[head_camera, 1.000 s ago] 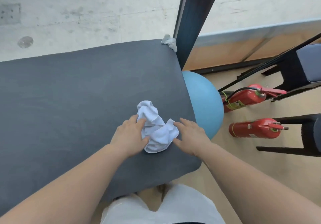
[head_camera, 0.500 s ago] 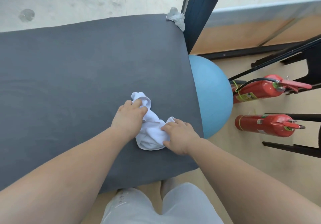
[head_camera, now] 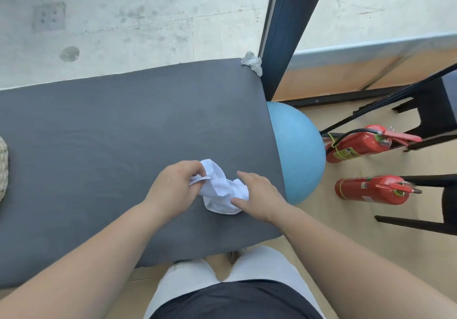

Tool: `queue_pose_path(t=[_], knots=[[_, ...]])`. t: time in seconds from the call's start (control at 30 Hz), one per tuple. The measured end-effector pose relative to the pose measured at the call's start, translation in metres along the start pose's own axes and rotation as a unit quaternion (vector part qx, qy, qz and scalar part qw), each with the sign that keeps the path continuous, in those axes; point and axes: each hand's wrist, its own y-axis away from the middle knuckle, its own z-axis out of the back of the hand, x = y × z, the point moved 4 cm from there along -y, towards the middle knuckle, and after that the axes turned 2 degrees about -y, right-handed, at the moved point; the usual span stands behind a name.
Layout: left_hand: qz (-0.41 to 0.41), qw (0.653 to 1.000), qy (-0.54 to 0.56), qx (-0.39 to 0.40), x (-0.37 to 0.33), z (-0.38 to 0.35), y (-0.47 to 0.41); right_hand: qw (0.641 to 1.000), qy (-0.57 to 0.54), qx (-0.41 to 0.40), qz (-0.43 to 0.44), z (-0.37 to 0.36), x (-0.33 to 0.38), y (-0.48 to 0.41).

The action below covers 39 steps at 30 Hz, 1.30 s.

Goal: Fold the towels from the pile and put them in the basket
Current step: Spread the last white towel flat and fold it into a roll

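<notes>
A crumpled white towel (head_camera: 221,190) lies on the dark grey padded table (head_camera: 111,133), near its front right corner. My left hand (head_camera: 174,187) pinches the towel's upper left edge between thumb and fingers. My right hand (head_camera: 259,197) rests on the towel's right side, fingers spread, thumb and forefinger around its lower right part. A second crumpled white cloth (head_camera: 252,62) sits at the table's far right corner. At the left border a woven object (head_camera: 3,167) shows only its edge; I cannot tell if it is the basket.
A blue exercise ball (head_camera: 299,150) presses against the table's right side. Two red fire extinguishers (head_camera: 371,165) lie on the wooden floor to the right, beside black stool legs (head_camera: 425,120). A dark pillar (head_camera: 286,29) stands behind the table corner, in front of a concrete wall.
My left hand went from pressing on the towel to pinching and lifting its upper left edge. My right hand slid to the towel's right side. The camera view shifted.
</notes>
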Motion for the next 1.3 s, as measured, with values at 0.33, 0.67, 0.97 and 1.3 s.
queue_pose_path(t=[0.33, 0.67, 0.97, 1.3], knots=[[0.011, 0.979, 0.164, -0.124, -0.044, 0.097, 0.074, 0.985, -0.083, -0.060, 0.142, 0.012, 0.081, 0.049], [-0.012, 0.937, 0.300, -0.180, 0.021, 0.166, 0.130, 0.961, -0.109, -0.188, 0.173, -0.041, 0.161, 0.071], [-0.114, 0.925, 0.359, -0.050, 0.100, 0.230, 0.206, 0.948, -0.204, -0.212, 0.121, -0.124, 0.270, 0.083], [0.013, 0.978, 0.110, -0.175, 0.235, 0.273, 0.217, 0.931, -0.255, -0.236, 0.112, -0.120, 0.323, 0.116]])
